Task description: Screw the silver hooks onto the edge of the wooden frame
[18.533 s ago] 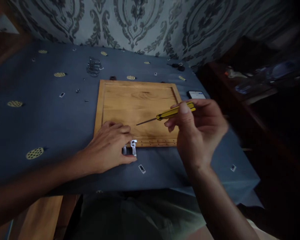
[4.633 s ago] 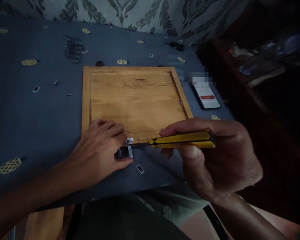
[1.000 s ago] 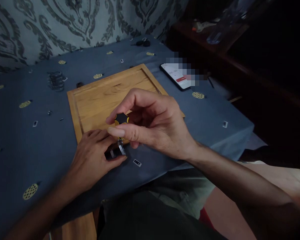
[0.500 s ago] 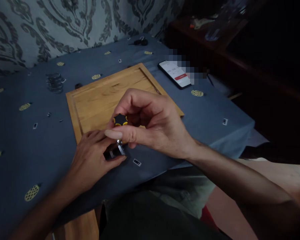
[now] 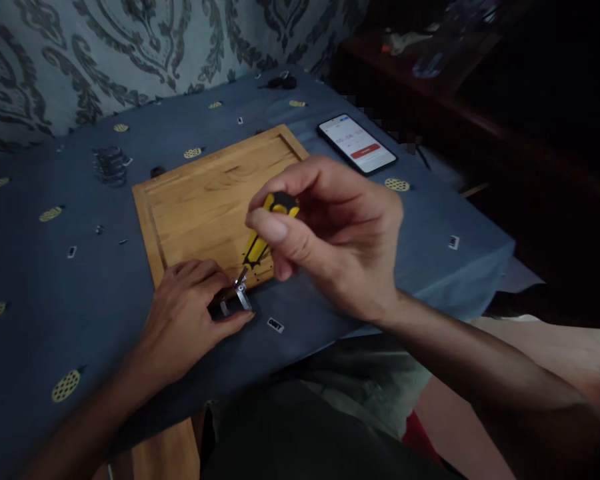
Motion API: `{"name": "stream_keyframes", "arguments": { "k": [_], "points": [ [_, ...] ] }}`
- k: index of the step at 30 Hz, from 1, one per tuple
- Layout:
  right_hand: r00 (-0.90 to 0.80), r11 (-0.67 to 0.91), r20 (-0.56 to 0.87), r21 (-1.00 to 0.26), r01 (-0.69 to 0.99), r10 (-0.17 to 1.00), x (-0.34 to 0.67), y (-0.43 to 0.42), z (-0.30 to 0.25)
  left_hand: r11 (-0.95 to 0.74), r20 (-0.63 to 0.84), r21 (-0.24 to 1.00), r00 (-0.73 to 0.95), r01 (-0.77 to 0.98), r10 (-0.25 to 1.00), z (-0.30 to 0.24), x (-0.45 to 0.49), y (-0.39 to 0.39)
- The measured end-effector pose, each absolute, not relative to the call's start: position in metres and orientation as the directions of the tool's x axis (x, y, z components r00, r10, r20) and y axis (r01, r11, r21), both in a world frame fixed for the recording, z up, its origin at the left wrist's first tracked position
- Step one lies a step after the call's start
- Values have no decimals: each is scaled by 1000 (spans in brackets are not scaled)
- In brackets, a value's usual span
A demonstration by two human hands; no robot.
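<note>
A square wooden panel [image 5: 200, 200] with a raised border lies on the blue cloth. A small metal hinge [image 5: 235, 300] sits against its near edge. My left hand [image 5: 187, 320] presses down on that hinge, fingers curled around it. My right hand [image 5: 335, 233] grips the top of a yellow and black screwdriver [image 5: 263, 233], which slants down and left. Its tip rests on the hinge.
A phone [image 5: 357, 143] with a lit screen lies to the right of the panel. A pile of metal hardware [image 5: 110, 163] and loose screws [image 5: 99, 229] lie on the cloth at left. Dark keys [image 5: 280, 83] sit by the patterned wall. A dark shelf stands at right.
My right hand has lifted and shifted right, so the screwdriver now leans and its yellow shaft shows. The left hand stays on the hinge.
</note>
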State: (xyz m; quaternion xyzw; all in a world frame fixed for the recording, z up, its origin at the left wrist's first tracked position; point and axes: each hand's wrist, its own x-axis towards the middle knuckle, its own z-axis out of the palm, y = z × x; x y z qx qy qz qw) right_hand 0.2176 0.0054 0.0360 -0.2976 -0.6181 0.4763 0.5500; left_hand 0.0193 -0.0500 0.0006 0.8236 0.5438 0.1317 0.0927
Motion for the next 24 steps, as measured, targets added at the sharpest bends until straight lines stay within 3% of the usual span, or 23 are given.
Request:
{"name": "stream_keyframes", "arguments": {
  "k": [3,9,24],
  "points": [
    [-156,378,404,-910,-172,901,217,7,36,-392,104,299,379,870,920,3,20,-50],
    [-231,379,388,-922,-83,892,216,7,31,-392,103,301,379,869,920,4,22,-50],
    [-258,351,379,-924,-150,888,214,10,21,-389,99,294,377,873,921,4,22,-49]
  ]
}}
